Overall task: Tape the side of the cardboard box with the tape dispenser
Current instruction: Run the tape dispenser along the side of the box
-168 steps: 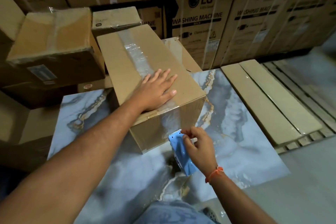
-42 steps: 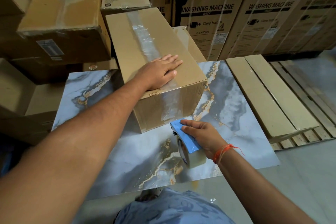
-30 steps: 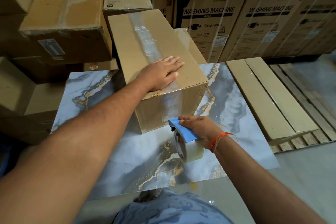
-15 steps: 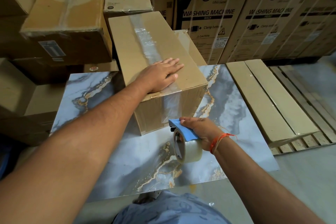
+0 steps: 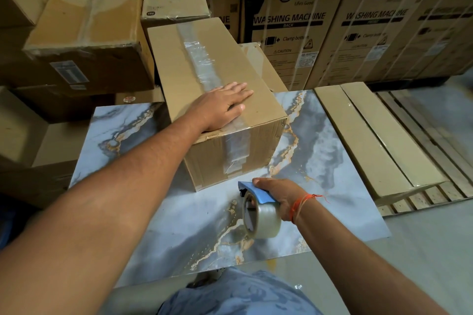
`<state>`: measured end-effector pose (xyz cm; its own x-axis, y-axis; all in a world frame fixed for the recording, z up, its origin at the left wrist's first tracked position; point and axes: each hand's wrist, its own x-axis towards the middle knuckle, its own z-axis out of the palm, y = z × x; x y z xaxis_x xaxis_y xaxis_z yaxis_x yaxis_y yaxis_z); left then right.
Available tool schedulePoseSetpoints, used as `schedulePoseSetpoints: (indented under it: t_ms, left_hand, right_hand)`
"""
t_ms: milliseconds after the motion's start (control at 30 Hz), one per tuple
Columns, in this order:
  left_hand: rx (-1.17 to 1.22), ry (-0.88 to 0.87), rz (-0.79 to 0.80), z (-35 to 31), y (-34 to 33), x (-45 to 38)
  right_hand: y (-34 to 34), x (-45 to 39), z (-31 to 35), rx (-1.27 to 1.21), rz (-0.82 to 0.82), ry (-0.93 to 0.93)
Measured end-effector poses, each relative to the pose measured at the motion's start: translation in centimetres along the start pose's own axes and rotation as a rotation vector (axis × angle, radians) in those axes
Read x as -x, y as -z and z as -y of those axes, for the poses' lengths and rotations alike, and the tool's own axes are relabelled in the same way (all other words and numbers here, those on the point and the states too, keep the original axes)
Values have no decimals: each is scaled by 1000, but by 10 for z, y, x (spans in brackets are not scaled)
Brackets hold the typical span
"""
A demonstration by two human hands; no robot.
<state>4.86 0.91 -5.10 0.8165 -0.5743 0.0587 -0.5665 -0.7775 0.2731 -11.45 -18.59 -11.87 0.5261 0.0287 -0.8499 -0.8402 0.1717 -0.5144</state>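
A long brown cardboard box [image 5: 179, 64] lies on a marble-patterned slab [image 5: 143, 135]. Clear tape [image 5: 202, 69] runs along its top seam and down the near end face [image 5: 236, 151]. My left hand [image 5: 221, 106] lies flat on the near end of the box top, fingers spread, pressing on the tape. My right hand [image 5: 279, 195] grips the blue tape dispenser [image 5: 256, 193] with its clear tape roll [image 5: 263, 218], just in front of the box's near face and a little apart from it, above the slab.
Other cardboard boxes [image 5: 84, 41] are stacked at the left and behind. Large LG washing machine cartons [image 5: 302, 28] line the back. Flat cardboard packs [image 5: 371, 135] lie on a wooden pallet [image 5: 430, 130] to the right. Grey floor lies at the lower right.
My right hand has drawn the dispenser down and away from the box's near face, leaving tape on that face. My left hand has stayed pressed on the box top.
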Motion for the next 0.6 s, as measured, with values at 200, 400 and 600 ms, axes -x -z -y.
schedulePoseSetpoints:
  t_ms: [200, 400, 600]
  left_hand:
    - [10, -14, 0, 2, -1, 0]
    - [0, -20, -5, 3, -3, -1]
    - [6, -22, 0, 3, -2, -1]
  right_hand:
    - [4, 10, -24, 466, -122, 468]
    - [31, 2, -55, 1041, -445, 666]
    - [68, -15, -54, 1227, -616, 568]
